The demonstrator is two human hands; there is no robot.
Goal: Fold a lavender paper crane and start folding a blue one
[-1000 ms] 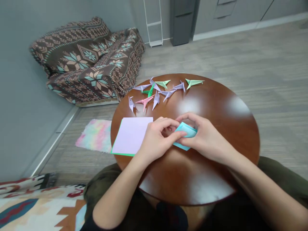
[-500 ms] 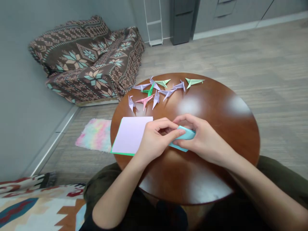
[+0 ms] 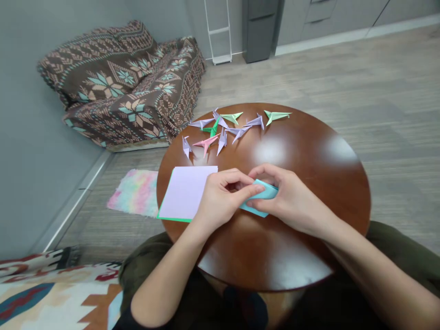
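A folded piece of light blue origami paper [image 3: 264,194] is pinched between both hands, just above or on the round brown table [image 3: 309,160]. My left hand [image 3: 225,192] grips its left part, the thumb lying across the top face. From the other side, my right hand [image 3: 283,192] closes on its right end, thumb in front and fingers curled behind. The fingers cover part of the paper's folds. Beside my left wrist lies a stack of square paper [image 3: 190,188], lilac on top with a green edge showing beneath.
Several folded paper cranes, among them a pink crane [image 3: 205,145] and a pale green crane [image 3: 276,116], stand along the table's far left side. Beyond are a sofa [image 3: 137,91] under a patterned cover, a fluffy pastel rug [image 3: 134,192] and a white rack [image 3: 220,32].
Both hands keep the same hold on the light blue paper. The whole view has shifted very slightly; nothing else visibly differs.
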